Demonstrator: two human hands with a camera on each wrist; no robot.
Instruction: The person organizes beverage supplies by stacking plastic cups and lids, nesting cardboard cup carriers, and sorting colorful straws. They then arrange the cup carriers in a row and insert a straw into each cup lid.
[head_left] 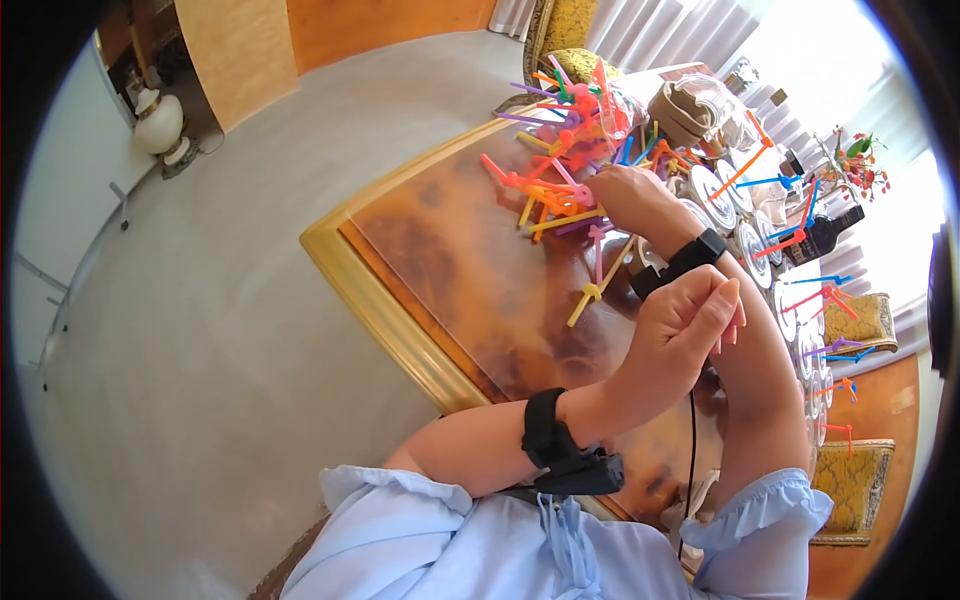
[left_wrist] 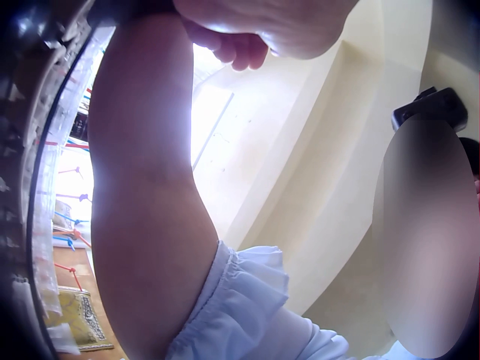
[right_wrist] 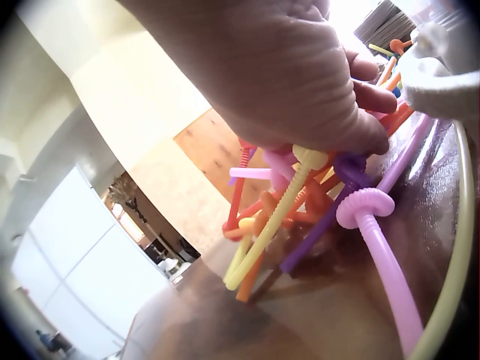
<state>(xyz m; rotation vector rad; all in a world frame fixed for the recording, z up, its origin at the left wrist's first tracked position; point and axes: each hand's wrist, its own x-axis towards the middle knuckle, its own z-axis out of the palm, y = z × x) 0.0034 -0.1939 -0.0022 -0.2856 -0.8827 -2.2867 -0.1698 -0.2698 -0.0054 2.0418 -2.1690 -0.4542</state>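
My right hand (head_left: pixel 640 205) reaches into a heap of knotted plastic straws (head_left: pixel 560 190) on the table. In the right wrist view, the fingers of the right hand (right_wrist: pixel 285 82) bend down over the pile, close above a purple straw (right_wrist: pixel 322 225) and a cream straw (right_wrist: pixel 274 225); whether they grip one is hidden. A pink knotted straw (right_wrist: pixel 390 277) lies beside them. My left hand (head_left: pixel 690 320) is held up in front of the right forearm, fingers curled, with nothing visible in it. The left wrist view shows the left hand (left_wrist: pixel 277 22) at the top edge.
Upright clear containers with silver round tops (head_left: pixel 750 243) stand along the table's right side, near a dark bottle (head_left: pixel 825 235) and more joined straws (head_left: pixel 825 295). A beige bag (head_left: pixel 685 110) sits behind the pile. The golden table edge (head_left: pixel 380 320) faces left; a black cable (head_left: pixel 693 450) hangs near my right arm.
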